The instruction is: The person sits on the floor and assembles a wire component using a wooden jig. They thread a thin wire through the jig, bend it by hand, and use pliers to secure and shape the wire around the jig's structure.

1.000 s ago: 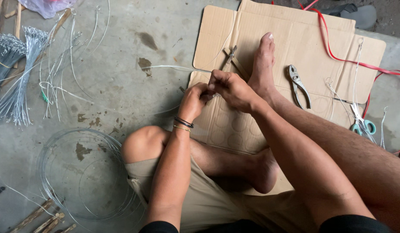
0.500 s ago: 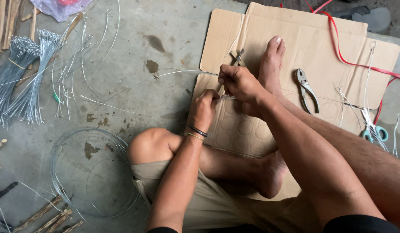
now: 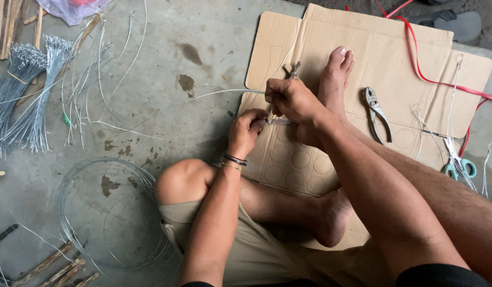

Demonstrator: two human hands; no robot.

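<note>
Wire (image 3: 224, 91) now lower-left, w/ both hands nearer foot (image 3: 331, 85).

Pliers (image 3: 377, 112) lie on cardboard (image 3: 394, 58), wire coil (image 3: 110, 212) far left.

The person wears khaki shorts (image 3: 240, 250) of a plain, slightly creased cloth, which cover the lap and stop above the knee. Both legs are bare below them, and so are both feet (image 3: 333, 79) (no shoes or socks). At the bottom edge of the view a black sleeve (image 3: 437, 275) ends above the right elbow, and a sliver of the same black shows at the top of the left arm. The forearms are bare. On the left wrist sit a few thin black bands (image 3: 235, 159) and one slim gold-coloured bangle (image 3: 231, 166) just beside them. The left hand (image 3: 246, 130) and right hand (image 3: 291, 98) are bare, without gloves.
</note>
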